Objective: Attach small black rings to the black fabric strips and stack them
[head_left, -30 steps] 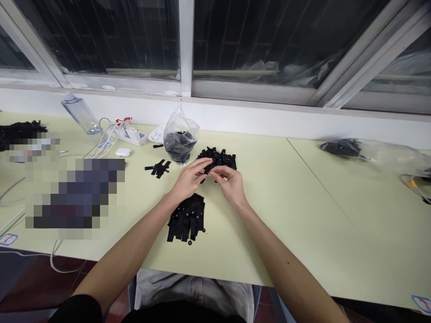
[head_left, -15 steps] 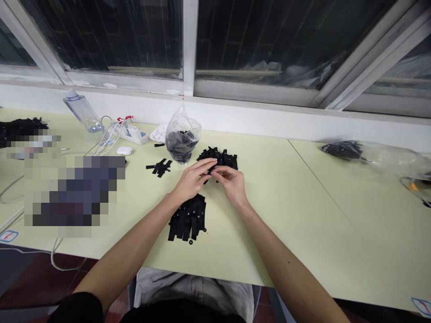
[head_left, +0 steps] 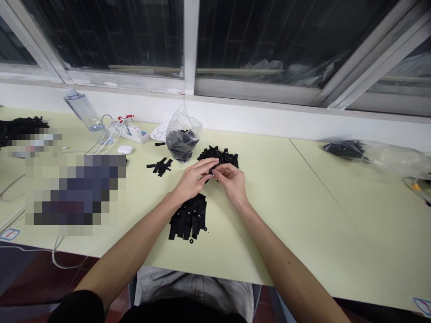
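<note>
My left hand point(head_left: 192, 179) is closed, with a dark piece, by its look a black fabric strip point(head_left: 210, 171), between fingers and thumb. My right hand point(head_left: 232, 183) meets it fingertip to fingertip, thumb and forefinger pinched; what they grip is too small and covered to make out. Just beyond both hands lies a heap of black strips point(head_left: 228, 157), partly hidden by my fingers. Nearer me, below my left wrist, is a pile of overlapping black strips point(head_left: 187, 220) with small white letters. Small black rings point(head_left: 191, 241) lie at its near edge.
A clear plastic bag point(head_left: 183, 134) with black pieces stands behind the heap. Several loose strips point(head_left: 160, 166) lie left of it. Farther left are a water bottle point(head_left: 84, 110), a power strip point(head_left: 133, 134) with cables and a white case point(head_left: 125, 150). Another bag point(head_left: 377, 154) lies right.
Both hands stay over the near side of the heap; the fingertips have shifted only slightly. The whole view has moved a little. The piles look unchanged.
</note>
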Available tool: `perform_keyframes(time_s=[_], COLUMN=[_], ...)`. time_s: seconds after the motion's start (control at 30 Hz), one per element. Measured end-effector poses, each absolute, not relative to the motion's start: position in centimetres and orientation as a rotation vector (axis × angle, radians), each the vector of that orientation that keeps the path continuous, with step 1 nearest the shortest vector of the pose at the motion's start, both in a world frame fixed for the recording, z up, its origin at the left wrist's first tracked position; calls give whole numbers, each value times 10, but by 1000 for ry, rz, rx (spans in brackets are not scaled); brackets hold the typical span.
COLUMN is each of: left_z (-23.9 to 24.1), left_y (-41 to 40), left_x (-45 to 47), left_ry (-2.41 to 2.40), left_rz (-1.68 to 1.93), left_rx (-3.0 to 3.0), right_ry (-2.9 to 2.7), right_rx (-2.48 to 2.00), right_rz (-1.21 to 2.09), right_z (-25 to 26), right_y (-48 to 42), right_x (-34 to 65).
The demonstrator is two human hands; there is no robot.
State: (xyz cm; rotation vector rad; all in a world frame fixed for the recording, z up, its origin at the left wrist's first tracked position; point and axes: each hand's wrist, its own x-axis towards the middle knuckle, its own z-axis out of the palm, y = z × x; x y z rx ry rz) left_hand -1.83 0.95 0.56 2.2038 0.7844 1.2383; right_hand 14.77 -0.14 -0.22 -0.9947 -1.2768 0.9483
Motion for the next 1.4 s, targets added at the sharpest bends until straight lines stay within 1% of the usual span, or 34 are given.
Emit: perform_keyframes(time_s=[0.3, 0.53, 0.7, 0.87, 1.0, 1.27, 1.4], left_z=[10, 4, -7, -6, -4, -15, -15], left_y=[5, 18, 33, 41, 46, 41, 36], left_x=[-17, -14, -1, 14, 19, 12, -4], left_ry=[758, 880, 1018, 1039, 1081, 1004, 1068], left_rz=[1208, 1301, 902, 732, 666, 766, 883], left_rx=[2177, 1836, 2106, 2225, 2259, 2345, 2192], right_ry=[-1267, -1032, -1025, -1052, -1102, -1067, -1144], right_rx=[-1036, -913, -830, -744, -804, -804, -819], right_rz=[1038, 1128, 1207, 1268, 1247, 1322, 1336], right_z=[-9, 2, 0, 2, 4, 3, 4], right_y=[3, 14, 18, 14, 12, 10, 8], right_x=[148, 181, 195, 188, 184, 183, 177])
